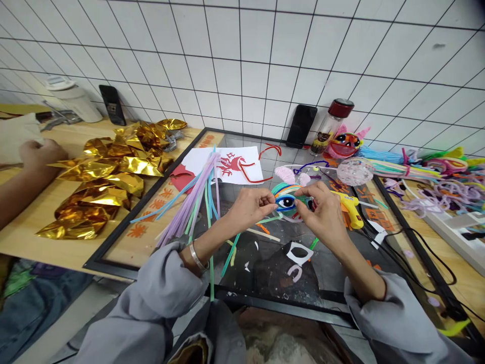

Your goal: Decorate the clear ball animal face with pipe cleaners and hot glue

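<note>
An eye piece (287,202), white with a black pupil and a blue rim, lies on the front of a colourful pipe-cleaner animal face (290,189) with fuzzy pink ears. My left hand (250,208) is closed, thumb and fingertips pinching at the eye's left edge. From the other side my right hand (322,208) is closed on the eye's right edge and covers much of the face's right half. Just right of it lies a yellow hot glue gun (354,210). Below are a white paper scrap (300,253) with an oval hole and a curved pale pipe-cleaner piece (294,273).
Pipe cleaners (189,205) lie left over a white sheet (248,154) with red cutouts. A phone (302,125) and a red-lidded bottle (329,131) stand by the wall near a finished pink face (344,143). Gold foil (113,182) and another person's arm (26,174) are left.
</note>
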Action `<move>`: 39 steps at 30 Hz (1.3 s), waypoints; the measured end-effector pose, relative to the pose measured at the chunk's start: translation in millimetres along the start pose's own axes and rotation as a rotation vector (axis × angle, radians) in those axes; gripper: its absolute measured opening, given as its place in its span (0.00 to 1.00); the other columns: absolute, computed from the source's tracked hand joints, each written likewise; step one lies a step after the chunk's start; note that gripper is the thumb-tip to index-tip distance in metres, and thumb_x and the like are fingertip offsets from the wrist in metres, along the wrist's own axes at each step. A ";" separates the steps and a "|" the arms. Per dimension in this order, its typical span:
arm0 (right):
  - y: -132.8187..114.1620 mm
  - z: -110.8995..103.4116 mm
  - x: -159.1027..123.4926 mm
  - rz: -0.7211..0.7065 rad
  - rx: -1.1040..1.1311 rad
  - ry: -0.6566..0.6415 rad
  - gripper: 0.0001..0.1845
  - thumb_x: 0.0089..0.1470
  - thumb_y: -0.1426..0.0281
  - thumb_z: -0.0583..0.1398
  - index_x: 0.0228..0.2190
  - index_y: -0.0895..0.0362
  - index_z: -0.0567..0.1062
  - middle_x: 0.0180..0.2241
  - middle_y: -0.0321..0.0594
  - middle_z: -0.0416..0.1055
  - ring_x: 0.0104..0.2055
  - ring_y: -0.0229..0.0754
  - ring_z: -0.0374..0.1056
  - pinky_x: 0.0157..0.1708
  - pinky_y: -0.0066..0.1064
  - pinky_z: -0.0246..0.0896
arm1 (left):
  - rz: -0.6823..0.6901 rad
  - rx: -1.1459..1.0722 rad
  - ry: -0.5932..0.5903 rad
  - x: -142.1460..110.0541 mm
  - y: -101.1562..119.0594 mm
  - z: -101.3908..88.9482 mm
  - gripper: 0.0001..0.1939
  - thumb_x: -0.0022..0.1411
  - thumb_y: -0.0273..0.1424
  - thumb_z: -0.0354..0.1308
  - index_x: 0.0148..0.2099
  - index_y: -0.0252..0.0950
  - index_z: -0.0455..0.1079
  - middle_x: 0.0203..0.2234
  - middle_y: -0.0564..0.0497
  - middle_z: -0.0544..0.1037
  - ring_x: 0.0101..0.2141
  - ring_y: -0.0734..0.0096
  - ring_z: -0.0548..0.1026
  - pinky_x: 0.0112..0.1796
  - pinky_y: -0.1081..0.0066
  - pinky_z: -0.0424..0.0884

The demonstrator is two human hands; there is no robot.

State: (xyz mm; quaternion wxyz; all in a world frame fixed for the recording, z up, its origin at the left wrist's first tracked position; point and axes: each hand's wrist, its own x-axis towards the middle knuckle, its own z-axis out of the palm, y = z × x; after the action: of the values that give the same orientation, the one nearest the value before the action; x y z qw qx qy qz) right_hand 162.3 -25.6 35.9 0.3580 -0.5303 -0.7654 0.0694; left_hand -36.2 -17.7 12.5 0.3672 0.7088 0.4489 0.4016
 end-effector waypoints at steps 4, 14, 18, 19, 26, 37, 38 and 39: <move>0.2 0.5 0.0 0.009 0.009 0.001 0.06 0.52 0.68 0.59 0.32 0.54 0.77 0.35 0.40 0.72 0.38 0.47 0.68 0.39 0.39 0.55 | -0.012 0.120 -0.024 1.5 0.0 -6.7 0.06 0.56 0.32 0.63 0.31 0.32 0.75 0.22 0.52 0.75 0.25 0.73 0.70 0.27 0.75 0.63; 2.0 -0.3 -0.2 0.010 0.008 -0.010 0.06 0.53 0.67 0.59 0.33 0.53 0.77 0.35 0.41 0.73 0.39 0.48 0.69 0.40 0.41 0.55 | -0.017 0.165 -0.063 0.2 8.9 -16.9 0.09 0.58 0.34 0.61 0.32 0.32 0.76 0.21 0.54 0.73 0.24 0.74 0.67 0.26 0.75 0.58; 1.0 -0.3 -0.1 0.016 0.023 0.004 0.06 0.53 0.68 0.59 0.32 0.54 0.77 0.35 0.41 0.73 0.38 0.48 0.68 0.39 0.39 0.55 | 0.003 0.154 -0.048 -0.2 16.0 -22.9 0.11 0.59 0.35 0.60 0.36 0.32 0.76 0.22 0.55 0.73 0.23 0.76 0.65 0.26 0.75 0.58; 0.9 -0.4 -0.1 0.018 0.021 0.003 0.06 0.52 0.68 0.59 0.32 0.54 0.77 0.35 0.41 0.73 0.38 0.48 0.68 0.39 0.39 0.55 | 0.022 0.151 -0.051 -0.1 16.8 -24.2 0.12 0.61 0.36 0.58 0.36 0.32 0.76 0.21 0.55 0.71 0.23 0.76 0.64 0.25 0.75 0.57; 2.4 -0.3 -0.1 0.021 0.023 -0.008 0.07 0.52 0.68 0.60 0.33 0.54 0.77 0.35 0.41 0.73 0.36 0.47 0.68 0.36 0.37 0.54 | 0.076 0.188 -0.053 0.0 16.5 -22.8 0.17 0.64 0.34 0.50 0.26 0.33 0.68 0.17 0.57 0.61 0.22 0.78 0.57 0.25 0.75 0.52; 4.0 -4.3 0.0 0.000 0.074 -0.028 0.12 0.61 0.63 0.55 0.36 0.53 0.78 0.37 0.42 0.75 0.41 0.48 0.70 0.43 0.41 0.58 | -0.002 -0.024 0.066 1.1 9.6 -14.6 0.18 0.64 0.40 0.52 0.28 0.33 0.70 0.19 0.55 0.69 0.21 0.78 0.61 0.24 0.76 0.56; 4.3 -4.7 0.2 0.002 0.089 -0.026 0.13 0.61 0.62 0.55 0.36 0.53 0.78 0.37 0.42 0.75 0.41 0.48 0.70 0.43 0.41 0.59 | -0.007 -0.039 0.074 1.2 9.8 -14.7 0.18 0.64 0.40 0.52 0.28 0.33 0.70 0.19 0.55 0.68 0.21 0.78 0.61 0.24 0.76 0.56; 4.7 -5.0 0.4 0.003 0.100 -0.023 0.13 0.62 0.62 0.54 0.36 0.53 0.78 0.37 0.42 0.75 0.42 0.48 0.70 0.43 0.40 0.59 | -0.012 -0.052 0.080 1.2 10.1 -14.7 0.19 0.64 0.41 0.52 0.27 0.33 0.70 0.18 0.55 0.67 0.21 0.78 0.61 0.24 0.76 0.56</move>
State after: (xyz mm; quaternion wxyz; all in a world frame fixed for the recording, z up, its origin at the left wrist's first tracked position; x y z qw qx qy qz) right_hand 168.9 -24.6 37.4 0.3752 -0.5119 -0.7643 0.1144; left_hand -45.6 -17.5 27.7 0.3696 0.6798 0.4567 0.4390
